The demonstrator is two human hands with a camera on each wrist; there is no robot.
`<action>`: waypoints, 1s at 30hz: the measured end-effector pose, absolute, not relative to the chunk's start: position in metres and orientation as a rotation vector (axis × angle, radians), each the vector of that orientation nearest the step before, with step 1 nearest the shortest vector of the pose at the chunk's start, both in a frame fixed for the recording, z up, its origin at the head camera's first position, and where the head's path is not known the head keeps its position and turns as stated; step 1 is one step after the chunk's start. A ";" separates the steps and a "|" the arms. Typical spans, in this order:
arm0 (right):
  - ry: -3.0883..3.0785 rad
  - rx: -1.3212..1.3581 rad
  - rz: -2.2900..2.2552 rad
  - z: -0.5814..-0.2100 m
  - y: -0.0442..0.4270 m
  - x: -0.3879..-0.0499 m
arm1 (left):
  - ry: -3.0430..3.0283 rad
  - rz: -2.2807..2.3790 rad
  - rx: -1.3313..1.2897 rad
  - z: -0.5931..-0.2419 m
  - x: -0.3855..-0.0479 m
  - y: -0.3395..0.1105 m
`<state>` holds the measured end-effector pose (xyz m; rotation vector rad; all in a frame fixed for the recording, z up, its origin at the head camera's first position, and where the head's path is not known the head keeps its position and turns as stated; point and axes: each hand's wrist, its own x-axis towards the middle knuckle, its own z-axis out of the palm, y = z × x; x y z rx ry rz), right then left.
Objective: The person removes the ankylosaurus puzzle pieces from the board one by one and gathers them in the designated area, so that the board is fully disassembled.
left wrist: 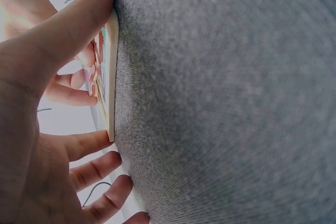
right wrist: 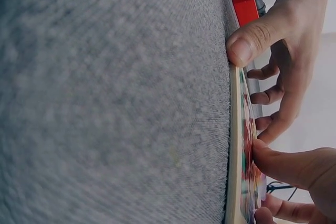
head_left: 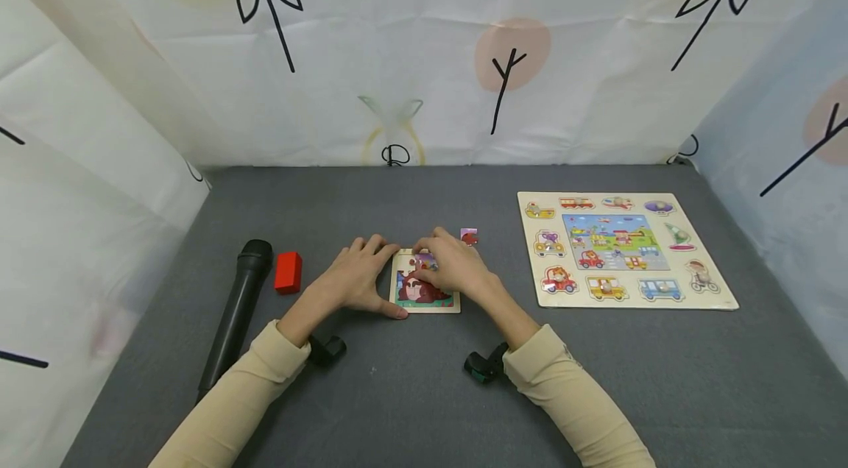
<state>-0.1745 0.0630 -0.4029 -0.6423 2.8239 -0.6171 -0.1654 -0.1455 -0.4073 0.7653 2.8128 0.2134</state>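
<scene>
A small wooden jigsaw board [head_left: 430, 310] with a red-and-green picture lies flat between the two hands. My left hand [head_left: 361, 273] holds it across its left side, thumb at the near edge and index finger at the far left corner; the other fingers spread on the cloth. Over the upper right of the picture, my right hand [head_left: 457, 262] pinches a purplish puzzle piece [right wrist: 264, 188] against the board. Its fingers partly hide that piece. One loose puzzle piece [head_left: 469, 236], pink and red, lies just beyond the right hand.
A larger wooden peg puzzle [head_left: 636, 305] with vehicle pieces lies to the right. On the left are a red block [head_left: 288, 273] and a black microphone [head_left: 238, 306]. Grey cloth [head_left: 411, 409] covers the table, with patterned white curtains [head_left: 424, 71] behind and at the sides.
</scene>
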 end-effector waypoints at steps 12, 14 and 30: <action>2.788 -0.636 -0.630 -0.401 0.065 -0.175 | 2.810 0.209 0.764 -0.408 -0.166 -0.146; 2.775 -0.638 -0.636 -0.401 0.065 -0.176 | 2.808 0.208 0.763 -0.408 -0.167 -0.146; 2.738 -0.628 -0.656 -0.399 0.066 -0.176 | 2.804 0.221 0.750 -0.408 -0.167 -0.146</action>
